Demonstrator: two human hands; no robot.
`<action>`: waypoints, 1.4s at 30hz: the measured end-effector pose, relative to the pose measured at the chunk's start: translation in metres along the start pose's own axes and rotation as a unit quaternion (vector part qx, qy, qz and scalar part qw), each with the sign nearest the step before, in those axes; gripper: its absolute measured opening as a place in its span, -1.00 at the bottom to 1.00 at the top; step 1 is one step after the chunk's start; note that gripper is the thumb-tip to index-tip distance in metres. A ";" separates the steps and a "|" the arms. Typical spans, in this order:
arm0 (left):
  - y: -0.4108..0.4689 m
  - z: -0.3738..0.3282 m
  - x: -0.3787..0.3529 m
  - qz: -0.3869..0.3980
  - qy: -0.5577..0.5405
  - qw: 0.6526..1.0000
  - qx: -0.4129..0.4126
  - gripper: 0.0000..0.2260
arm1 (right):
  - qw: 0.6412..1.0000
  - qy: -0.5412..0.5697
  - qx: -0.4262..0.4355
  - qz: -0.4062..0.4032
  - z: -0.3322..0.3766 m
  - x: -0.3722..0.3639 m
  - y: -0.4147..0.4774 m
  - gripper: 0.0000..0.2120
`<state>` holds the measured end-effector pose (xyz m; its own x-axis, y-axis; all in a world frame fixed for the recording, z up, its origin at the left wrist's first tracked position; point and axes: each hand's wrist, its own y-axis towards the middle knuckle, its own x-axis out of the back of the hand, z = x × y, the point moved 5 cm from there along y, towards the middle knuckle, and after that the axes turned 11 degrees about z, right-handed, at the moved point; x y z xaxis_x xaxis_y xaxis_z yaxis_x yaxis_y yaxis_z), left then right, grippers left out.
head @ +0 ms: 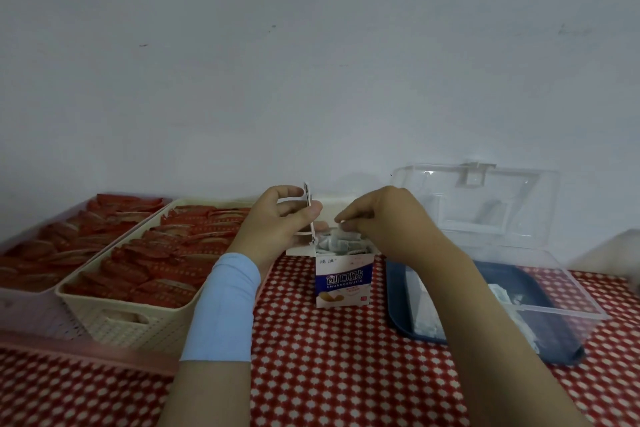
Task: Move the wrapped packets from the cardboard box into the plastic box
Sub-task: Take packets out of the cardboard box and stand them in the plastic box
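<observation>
Red-patterned tablecloth (329,374), white wall. Cardboard box (343,282) upright, centre, mouth crowded with wrapped packets (337,244). My left hand (280,218) grips flap (307,196); right hand (384,222) pinches top packet. Plastic box (571,311), right, open, few inside. I judge most left.

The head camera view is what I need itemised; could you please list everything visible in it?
wall: one, pale grey, behind
tablecloth: one, red with white dots, underneath everything
tray: one, dark blue, right
plastic box: one, clear, on the tray, lid up
cardboard box: one, white and blue, centre, top open
wrapped packets: many, pale grey-white, most in the cardboard box, a few in the plastic box
cream basket: one, left
pink basket: one, far left
red packets: many, filling both baskets
wristband: one, light blue, left forearm
left hand: fingers holding the cardboard box's flap
right hand: fingers pinching one of the wrapped packets
</observation>
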<state>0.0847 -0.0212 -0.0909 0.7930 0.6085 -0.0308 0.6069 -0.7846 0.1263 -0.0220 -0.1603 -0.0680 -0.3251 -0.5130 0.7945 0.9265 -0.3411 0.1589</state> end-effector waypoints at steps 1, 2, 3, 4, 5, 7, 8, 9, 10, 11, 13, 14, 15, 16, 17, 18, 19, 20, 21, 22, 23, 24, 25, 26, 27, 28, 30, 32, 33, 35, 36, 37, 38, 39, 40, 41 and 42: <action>0.000 -0.001 0.000 0.000 0.003 1.000 -0.002 -0.67 | 1.000 0.004 -0.001 0.005 -0.002 0.000 0.000 -0.89; 0.000 -0.001 -0.001 0.000 0.007 1.000 -0.004 -0.69 | 1.000 0.003 -0.001 0.006 -0.003 0.001 0.000 -0.89; 0.000 -0.001 0.000 -0.003 0.010 1.000 -0.007 -0.71 | 1.000 0.001 0.002 -0.007 -0.003 0.003 -0.001 -0.86; -0.001 -0.002 0.000 -0.008 0.017 1.000 -0.012 -0.72 | 0.999 0.003 0.008 -0.036 -0.002 0.007 -0.002 -0.84; -0.001 -0.004 0.000 -0.015 0.025 0.999 -0.021 -0.74 | 0.997 0.008 0.022 -0.079 -0.001 0.014 -0.004 -0.82; -0.002 -0.007 0.001 -0.033 0.032 0.998 -0.044 -0.77 | 0.985 0.030 0.058 -0.162 0.004 0.029 -0.010 -0.82; -0.002 -0.008 0.002 -0.040 0.021 0.998 -0.052 -0.78 | 0.978 0.057 0.074 -0.187 0.006 0.036 -0.014 -0.82; -0.002 -0.009 0.002 -0.040 -0.003 0.998 -0.055 -0.78 | 0.973 0.095 0.087 -0.193 0.008 0.041 -0.016 -0.83; -0.001 -0.009 0.001 -0.029 -0.037 0.998 -0.052 -0.76 | 0.968 0.139 0.101 -0.183 0.011 0.044 -0.018 -0.83; -0.001 -0.008 -0.001 -0.005 -0.069 0.997 -0.043 -0.75 | 0.964 0.177 0.112 -0.162 0.014 0.044 -0.019 -0.84; -0.001 -0.006 -0.010 0.061 -0.107 0.992 -0.012 -0.68 | 0.961 0.212 0.131 -0.123 0.020 0.039 -0.018 -0.85; -0.002 -0.004 -0.015 0.094 -0.120 0.988 0.004 -0.64 | 0.960 0.215 0.134 -0.116 0.021 0.035 -0.017 -0.84; -0.003 -0.003 -0.021 0.122 -0.135 0.983 0.014 -0.61 | 0.961 0.212 0.135 -0.114 0.021 0.031 -0.015 -0.82; -0.003 -0.001 -0.025 0.142 -0.152 0.978 0.021 -0.60 | 0.963 0.206 0.134 -0.114 0.021 0.027 -0.013 -0.80; -0.004 -0.001 -0.030 0.155 -0.168 0.973 0.024 -0.61 | 0.963 0.204 0.134 -0.112 0.020 0.023 -0.011 -0.79; -0.005 -0.001 -0.034 0.165 -0.182 0.969 0.027 -0.61 | 0.962 0.210 0.134 -0.110 0.019 0.020 -0.010 -0.79; -0.005 -0.001 -0.037 0.173 -0.197 0.964 0.030 -0.61 | 0.960 0.220 0.132 -0.108 0.018 0.017 -0.009 -0.81; -0.006 0.000 -0.041 0.179 -0.212 0.960 0.030 -0.61 | 0.959 0.229 0.130 -0.107 0.017 0.015 -0.009 -0.82; -0.006 0.000 -0.043 0.182 -0.223 0.957 0.028 -0.62 | 0.959 0.228 0.128 -0.110 0.017 0.013 -0.008 -0.82; -0.005 0.001 -0.044 0.182 -0.228 0.956 0.026 -0.63 | 0.960 0.222 0.125 -0.115 0.017 0.012 -0.008 -0.82; -0.005 0.001 -0.044 0.180 -0.231 0.956 0.023 -0.66 | 0.962 0.215 0.124 -0.118 0.017 0.012 -0.008 -0.81; -0.005 0.002 -0.044 0.176 -0.234 0.956 0.020 -0.69 | 0.962 0.215 0.122 -0.114 0.017 0.011 -0.008 -0.78; -0.005 0.002 -0.044 0.171 -0.238 0.956 0.019 -0.71 | 0.962 0.220 0.120 -0.107 0.017 0.010 -0.007 -0.73; -0.005 0.002 -0.044 0.167 -0.241 0.956 0.017 -0.71 | 0.963 0.221 0.118 -0.100 0.018 0.009 -0.007 -0.67; -0.005 0.002 -0.044 0.164 -0.244 0.956 0.018 -0.70 | 0.965 0.215 0.114 -0.097 0.018 0.008 -0.007 -0.64; -0.006 0.001 -0.045 0.160 -0.248 0.955 0.018 -0.69 | 0.967 0.208 0.108 -0.099 0.018 0.009 -0.008 -0.66; -0.006 0.000 -0.043 0.144 -0.275 0.950 0.017 -0.71 | 0.966 0.217 0.103 -0.098 0.021 0.012 -0.013 -0.88; -0.006 -0.002 -0.039 0.134 -0.285 0.949 0.013 -0.67 | 0.973 0.197 0.115 -0.047 0.024 0.014 -0.018 -0.83; -0.006 -0.003 -0.038 0.135 -0.279 0.951 0.014 -0.63 | 0.979 0.168 0.116 -0.003 0.027 0.013 -0.021 -0.77; -0.008 -0.003 -0.038 0.143 -0.270 0.952 0.021 -0.61 | 0.986 0.103 0.120 0.049 0.034 0.011 -0.026 -0.63; -0.009 -0.003 -0.038 0.147 -0.268 0.952 0.024 -0.61 | 0.987 0.086 0.125 0.049 0.036 0.010 -0.026 -0.59; -0.009 -0.003 -0.039 0.151 -0.265 0.952 0.026 -0.60 | 0.987 0.084 0.128 0.041 0.037 0.010 -0.026 -0.59; -0.010 -0.004 -0.041 0.157 -0.264 0.951 0.027 -0.59 | 0.986 0.093 0.131 0.036 0.038 0.009 -0.026 -0.60; -0.011 -0.004 -0.042 0.163 -0.261 0.951 0.028 -0.60 | 0.985 0.101 0.134 0.034 0.037 0.008 -0.025 -0.61; -0.012 -0.004 -0.042 0.168 -0.253 0.952 0.030 -0.61 | 0.985 0.106 0.135 0.030 0.037 0.008 -0.025 -0.61; -0.012 -0.005 -0.043 0.171 -0.243 0.954 0.032 -0.61 | 0.984 0.109 0.136 0.023 0.036 0.008 -0.025 -0.61; -0.012 -0.005 -0.043 0.172 -0.237 0.956 0.032 -0.60 | 0.984 0.113 0.136 0.017 0.036 0.009 -0.025 -0.60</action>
<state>0.0431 -0.0371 -0.0863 0.8717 0.2034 -0.4459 0.2963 -0.9434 0.1488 -0.0415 -0.1279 -0.0442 -0.2976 -0.6937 0.6560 0.9442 -0.1121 0.3098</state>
